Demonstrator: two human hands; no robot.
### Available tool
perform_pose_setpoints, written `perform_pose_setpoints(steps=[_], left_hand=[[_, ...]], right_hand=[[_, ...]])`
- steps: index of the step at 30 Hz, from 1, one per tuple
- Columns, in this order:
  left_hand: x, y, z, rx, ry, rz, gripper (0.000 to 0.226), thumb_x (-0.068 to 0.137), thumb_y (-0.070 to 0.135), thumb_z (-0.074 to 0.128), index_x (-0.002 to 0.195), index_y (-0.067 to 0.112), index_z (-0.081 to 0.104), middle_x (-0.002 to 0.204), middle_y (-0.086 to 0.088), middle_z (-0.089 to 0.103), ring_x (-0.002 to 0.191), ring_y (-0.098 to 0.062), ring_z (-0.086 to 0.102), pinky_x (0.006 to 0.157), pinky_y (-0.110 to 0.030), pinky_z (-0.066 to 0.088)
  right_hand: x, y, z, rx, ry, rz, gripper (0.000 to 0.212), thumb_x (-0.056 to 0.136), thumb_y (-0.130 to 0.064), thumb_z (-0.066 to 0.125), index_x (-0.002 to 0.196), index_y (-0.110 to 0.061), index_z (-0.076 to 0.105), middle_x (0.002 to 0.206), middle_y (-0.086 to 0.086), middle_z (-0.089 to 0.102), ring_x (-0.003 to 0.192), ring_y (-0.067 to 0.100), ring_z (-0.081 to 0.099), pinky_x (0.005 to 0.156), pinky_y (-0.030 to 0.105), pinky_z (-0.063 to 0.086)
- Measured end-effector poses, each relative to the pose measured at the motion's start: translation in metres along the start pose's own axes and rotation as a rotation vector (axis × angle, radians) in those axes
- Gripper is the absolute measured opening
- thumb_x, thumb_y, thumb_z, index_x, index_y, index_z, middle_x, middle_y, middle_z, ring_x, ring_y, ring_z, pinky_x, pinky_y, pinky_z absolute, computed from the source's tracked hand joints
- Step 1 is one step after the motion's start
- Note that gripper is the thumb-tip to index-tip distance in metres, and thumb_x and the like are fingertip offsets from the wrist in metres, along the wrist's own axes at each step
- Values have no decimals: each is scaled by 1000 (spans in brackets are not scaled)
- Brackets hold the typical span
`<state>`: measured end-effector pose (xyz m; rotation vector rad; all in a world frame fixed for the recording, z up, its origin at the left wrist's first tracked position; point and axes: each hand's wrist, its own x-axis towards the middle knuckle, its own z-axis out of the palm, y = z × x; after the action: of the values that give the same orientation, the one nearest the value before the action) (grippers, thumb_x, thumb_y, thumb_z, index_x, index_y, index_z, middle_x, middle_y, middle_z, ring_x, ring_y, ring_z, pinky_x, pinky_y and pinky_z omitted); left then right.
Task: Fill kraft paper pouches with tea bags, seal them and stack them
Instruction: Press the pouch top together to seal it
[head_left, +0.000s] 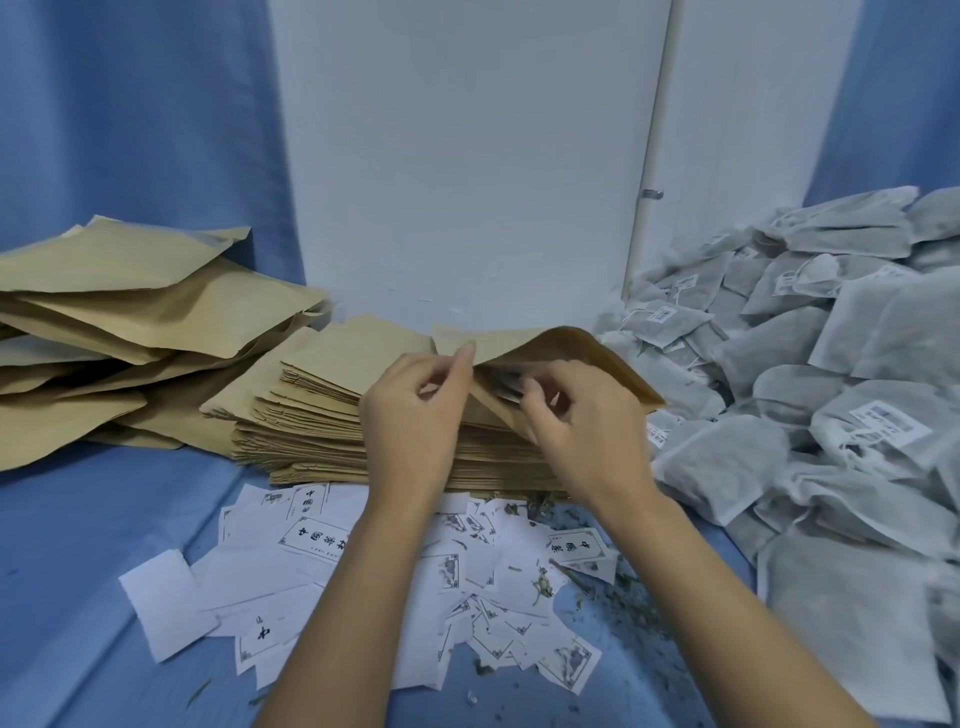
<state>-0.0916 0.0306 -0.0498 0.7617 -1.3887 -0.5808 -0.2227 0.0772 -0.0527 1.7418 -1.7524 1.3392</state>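
In the head view the task stands at the opening step for one pouch. The left hand (415, 410) pinches the upper lip of a kraft pouch (587, 358) between thumb and forefinger, just above the middle of the frame; the right hand (582, 431) has its fingers curled into the mouth and grips the lower lip, so the two hands spread the opening apart; something grey shows inside, but whether it is lining or a tea bag I cannot tell. The pouch lies on top of the stack of flat pouches (322, 415) at the centre; that stack is thick, so I judge most of the filling is left to do. At the left of the frame a looser pile of pouches (130, 332) lies fanned and slightly puffed; these are likely the finished ones, though no seal can be made out. The heap of tea bags (831, 389) fills the right side, reaching the right end of the stack and lying near the right hand; no sealing tool is in view. White printed slips (332, 540) lie scattered at lower centre under the forearms, mixed with loose leaf crumbs (597, 597) on the blue cloth (78, 545); a white panel (467, 156) stands behind the stack. The slips and crumbs crowd the near working space; a filled pouch set down there could pick them up or slide.
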Motion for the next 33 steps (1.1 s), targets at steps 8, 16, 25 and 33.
perform_pose_setpoints(steps=[8,16,25,33], left_hand=[[7,0,5,-648,-95,-896,6,82,-8,63,87,-6,60,69,-11,67,52,-10,66,48,-14,51],[-4,6,15,-449,-529,-951,21,87,7,52,66,6,52,43,2,37,31,-6,31,28,-12,17],[-1,0,15,-458,-464,-997,28,86,6,47,58,9,43,36,5,31,26,-4,22,26,-13,12],[-4,-3,14,-406,-538,-989,24,87,15,51,64,9,50,42,5,35,30,-5,26,28,-13,16]], right_hand=[[-20,-15,27,618,-820,452,68,92,-66,29,66,-13,62,45,-2,53,38,11,45,43,18,33],[-10,-7,27,1264,-231,1011,22,84,-21,48,64,-15,40,47,-2,26,34,7,16,33,16,14],[-8,-8,25,1365,-241,1161,34,87,-18,44,54,-16,35,41,-6,25,30,6,17,31,14,12],[-7,-9,25,1248,-254,1104,34,88,-19,42,55,-15,35,45,-3,27,32,8,18,31,17,15]])
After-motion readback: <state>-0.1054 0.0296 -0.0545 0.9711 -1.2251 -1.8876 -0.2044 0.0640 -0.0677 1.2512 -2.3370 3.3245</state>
